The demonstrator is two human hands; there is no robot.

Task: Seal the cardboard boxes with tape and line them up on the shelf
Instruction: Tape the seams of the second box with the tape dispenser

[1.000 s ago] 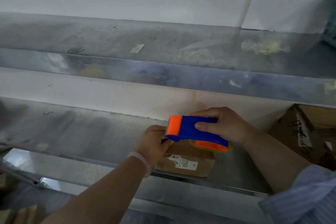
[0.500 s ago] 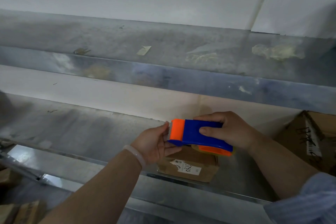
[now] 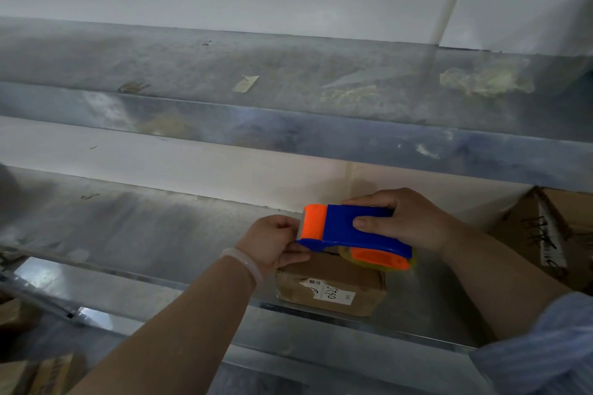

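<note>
A small cardboard box [image 3: 330, 287] with a white label on its front stands near the front lip of the metal shelf [image 3: 154, 234]. Above the box my right hand [image 3: 407, 221] grips a blue and orange tape dispenser [image 3: 349, 231] by its blue body. My left hand [image 3: 272, 240] sits at the dispenser's orange toothed end, fingers curled and pinching there, apparently on the tape end; the tape itself is hard to make out. The box's top is mostly hidden by the dispenser and my hands.
A larger open cardboard box [image 3: 552, 231] sits at the right end of the same shelf. The upper shelf [image 3: 288, 131] overhangs, with tape scraps [image 3: 245, 83] and crumpled film [image 3: 484, 80] on it. More cardboard [image 3: 41, 375] lies at the lower left.
The dispenser and both hands have stayed over the small box, drifting slightly right. My left hand has closed in on the orange end of the dispenser.
</note>
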